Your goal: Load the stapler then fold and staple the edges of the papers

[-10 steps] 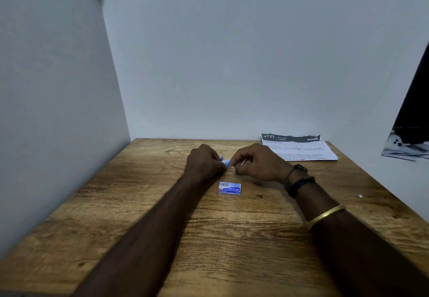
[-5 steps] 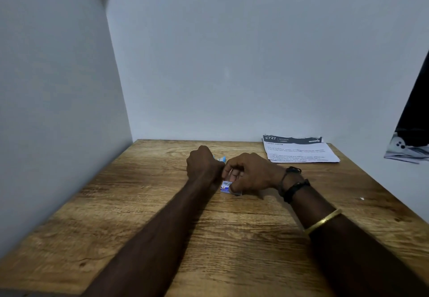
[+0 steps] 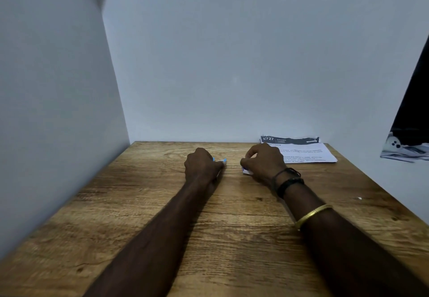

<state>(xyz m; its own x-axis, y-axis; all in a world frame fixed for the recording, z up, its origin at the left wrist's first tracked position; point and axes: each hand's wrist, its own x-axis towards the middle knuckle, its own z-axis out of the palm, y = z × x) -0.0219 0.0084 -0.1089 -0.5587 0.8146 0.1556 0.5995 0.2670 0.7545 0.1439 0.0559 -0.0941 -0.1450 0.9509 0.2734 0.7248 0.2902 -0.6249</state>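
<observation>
Now both hands lie knuckles-up on the wooden table [image 3: 139, 180], with a short stretch of bare wood between them. The left hand [image 3: 201, 166] is closed into a fist around the stapler [image 3: 223, 160]. Only a small blue tip of it pokes out from the thumb side, pointing toward the other hand, and the rest is hidden inside the fingers. Whether the stapler is open or closed cannot be told.

The right hand [image 3: 263, 161] is arched over the staple box [image 3: 246, 171], fingers and thumb curled down and gripping it against the table. Just a white and blue corner of the box shows beneath the fingers on the side facing the left hand. Whether the box is open cannot be made out.

Just beyond the right hand, slightly to its outer side, lies the stack of papers [image 3: 311, 154]. It sits flat against the back wall, printed side up, with a dark header band along the far edge, and the hand covers its near left corner.

On the right wrist sit black bands [image 3: 289, 180], and further up the forearm a gold bangle [image 3: 312, 215]. A small white speck [image 3: 359, 198] lies on the wood outside the right forearm.
</observation>
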